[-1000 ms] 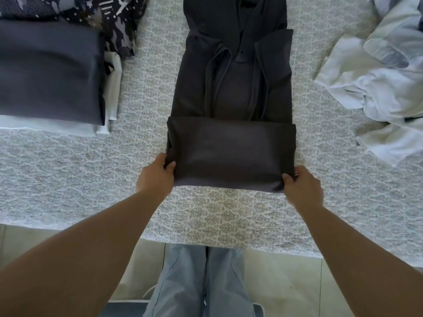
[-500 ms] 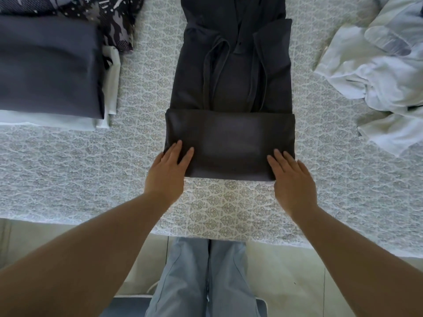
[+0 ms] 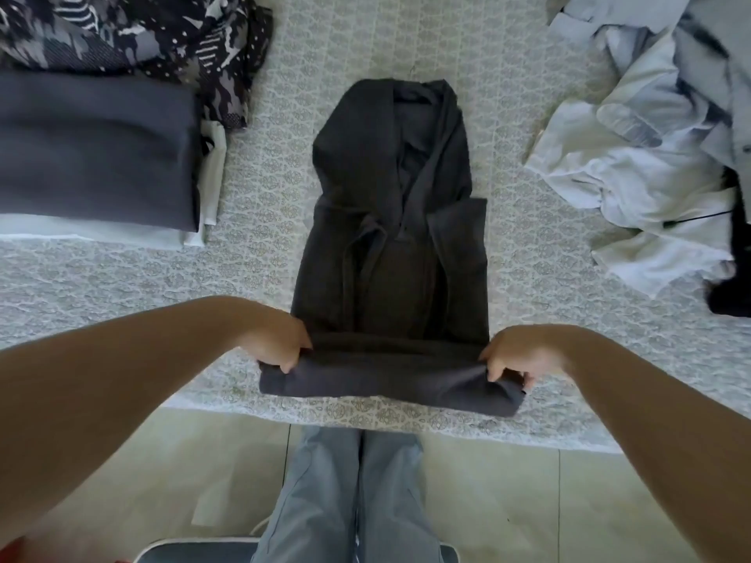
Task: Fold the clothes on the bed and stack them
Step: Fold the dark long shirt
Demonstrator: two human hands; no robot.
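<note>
A dark grey hooded garment (image 3: 390,237) lies lengthwise on the patterned bed cover (image 3: 122,278), hood at the far end, sleeves folded inward. Its near end is folded over into a thick band by the bed's front edge. My left hand (image 3: 280,343) grips the band's left end and my right hand (image 3: 512,359) grips its right end, lifting the fabric slightly. A stack of folded clothes (image 3: 93,156), dark grey on top of white, sits at the left.
A crumpled black-and-white patterned garment (image 3: 142,34) lies behind the stack. A heap of unfolded white and pale blue clothes (image 3: 650,156) fills the right side, with a black item (image 3: 731,294) at its edge. Below the bed edge are my grey trousers (image 3: 349,493) and tiled floor.
My hands went from pressing flat on the folded band to gripping its two ends. The view shifted, showing the hood and more of the floor.
</note>
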